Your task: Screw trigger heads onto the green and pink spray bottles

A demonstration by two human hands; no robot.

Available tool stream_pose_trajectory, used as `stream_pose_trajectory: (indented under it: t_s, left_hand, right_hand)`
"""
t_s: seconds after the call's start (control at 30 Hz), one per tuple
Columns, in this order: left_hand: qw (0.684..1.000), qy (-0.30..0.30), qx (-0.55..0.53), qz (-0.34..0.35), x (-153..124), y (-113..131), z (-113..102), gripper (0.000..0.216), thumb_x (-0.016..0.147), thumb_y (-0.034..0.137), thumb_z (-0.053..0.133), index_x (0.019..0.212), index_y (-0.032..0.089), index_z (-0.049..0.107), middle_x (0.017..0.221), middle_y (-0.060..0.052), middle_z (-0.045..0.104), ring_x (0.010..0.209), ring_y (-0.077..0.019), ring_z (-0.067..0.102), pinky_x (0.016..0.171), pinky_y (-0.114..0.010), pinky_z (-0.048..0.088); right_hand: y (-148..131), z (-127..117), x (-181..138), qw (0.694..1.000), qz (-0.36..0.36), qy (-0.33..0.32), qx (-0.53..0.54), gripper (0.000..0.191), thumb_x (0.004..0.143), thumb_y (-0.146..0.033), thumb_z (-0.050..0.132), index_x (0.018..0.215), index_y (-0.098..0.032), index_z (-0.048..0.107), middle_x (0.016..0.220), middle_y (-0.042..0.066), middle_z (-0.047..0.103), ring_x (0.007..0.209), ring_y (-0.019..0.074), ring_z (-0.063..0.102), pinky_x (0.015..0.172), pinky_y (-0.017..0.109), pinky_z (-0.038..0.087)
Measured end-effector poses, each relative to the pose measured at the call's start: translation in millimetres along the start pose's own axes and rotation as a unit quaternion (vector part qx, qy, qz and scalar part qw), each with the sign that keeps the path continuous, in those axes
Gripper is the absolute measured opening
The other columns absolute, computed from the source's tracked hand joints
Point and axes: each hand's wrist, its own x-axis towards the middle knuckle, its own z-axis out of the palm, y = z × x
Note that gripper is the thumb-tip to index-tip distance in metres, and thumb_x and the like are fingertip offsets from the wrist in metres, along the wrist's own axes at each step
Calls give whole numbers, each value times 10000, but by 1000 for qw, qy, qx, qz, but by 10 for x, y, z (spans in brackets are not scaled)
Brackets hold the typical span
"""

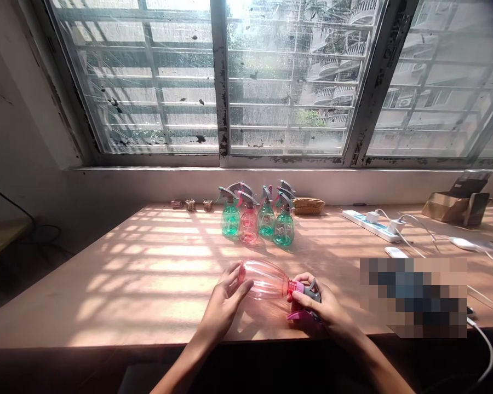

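Note:
A clear pink spray bottle (267, 279) lies sideways between my hands, just above the front part of the table. My left hand (227, 295) is closed around its base, thumb in front and fingers behind. At the neck, my right hand (318, 303) grips the grey and magenta spray head (302, 287), whose trigger points down toward the table edge. The head sits against the bottle's mouth; whether its thread is tight I cannot tell. Behind them stand several upright spray bottles, among them a green one (284, 229) and a pink one (248, 224).
Small brown blocks (190, 205) and a woven basket (309, 206) sit along the wall under the window. To the right are a white power strip (370, 225) with plugs and cables, a cardboard box (456, 205) and a blurred-out patch (413, 298).

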Motion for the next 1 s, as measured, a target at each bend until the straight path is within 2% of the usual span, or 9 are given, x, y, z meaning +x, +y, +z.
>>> stream_pose_trajectory:
  t_s: [0.13, 0.23, 0.33, 0.5, 0.57, 0.7, 0.8, 0.9, 1.0]
  left_hand:
    - [1000, 10, -7, 29, -2, -26, -51, 545, 915, 443, 622, 1413, 247, 518, 1608, -73, 315, 1458, -288, 356, 1181, -406, 354]
    - [999, -26, -22, 8, -25, -48, -57, 621, 897, 435, 649, 1455, 250, 451, 1512, -100, 476, 1367, -300, 489, 1137, -446, 415]
    - [999, -45, -22, 19, -67, -14, -20, 638, 888, 404, 672, 1449, 236, 419, 1460, -113, 534, 1386, -285, 469, 1151, -447, 402]
    - [999, 2, -48, 0, -109, 45, 13, 376, 922, 460, 607, 1171, 190, 529, 1440, -142, 549, 1341, -284, 521, 1122, -450, 435]
    - [999, 5, -37, 5, -103, 32, -1, 338, 923, 465, 600, 1118, 193, 546, 1442, -140, 549, 1339, -288, 524, 1123, -464, 429]
    - [998, -16, 13, 53, -83, -3, -28, 422, 921, 416, 613, 1292, 235, 524, 1535, -95, 448, 1420, -280, 424, 1181, -468, 360]
    - [998, -31, 29, 46, -85, -7, -31, 530, 910, 401, 634, 1385, 240, 464, 1485, -118, 505, 1375, -294, 481, 1167, -482, 381]
    - [999, -32, 28, 34, -102, -18, -28, 600, 876, 403, 688, 1392, 230, 437, 1478, -135, 504, 1362, -303, 494, 1152, -472, 400]
    - [1000, -11, 10, 22, -113, -42, -25, 531, 902, 441, 646, 1346, 219, 457, 1441, -134, 532, 1341, -301, 517, 1132, -474, 421]
  right_hand:
    - [-35, 53, 53, 1000, -4, -7, 30, 392, 727, -470, 830, 907, -224, 584, 737, -11, 652, 665, 165, 624, 624, 314, 577]
    - [-36, 61, 40, 999, -4, 20, 46, 405, 714, -464, 846, 904, -224, 581, 704, -20, 649, 633, 152, 617, 610, 302, 577]
    - [-34, 49, -17, 999, -1, 30, 38, 439, 700, -478, 852, 929, -224, 576, 711, -13, 663, 646, 174, 632, 619, 340, 596]
    - [-42, 75, -81, 1000, -13, 1, 0, 437, 687, -460, 865, 935, -234, 585, 737, -23, 660, 674, 172, 643, 641, 326, 601]
    - [-43, 81, -75, 1000, -7, 8, 9, 452, 676, -467, 869, 943, -232, 591, 732, -24, 655, 666, 174, 645, 627, 331, 605]
    - [-49, 54, -43, 998, 1, 54, 40, 482, 676, -519, 852, 959, -209, 614, 718, 12, 676, 658, 202, 657, 621, 361, 607]
    - [-52, 34, -39, 997, -8, 60, 39, 462, 670, -531, 850, 890, -198, 617, 717, 26, 683, 660, 201, 655, 617, 349, 598]
    - [-46, 33, -56, 999, 3, 25, 19, 447, 676, -512, 850, 898, -217, 597, 722, -6, 668, 649, 190, 647, 589, 338, 591]
    - [-41, 28, -68, 999, -18, -27, -33, 382, 718, -456, 838, 909, -216, 612, 722, -30, 651, 639, 159, 636, 609, 300, 573]
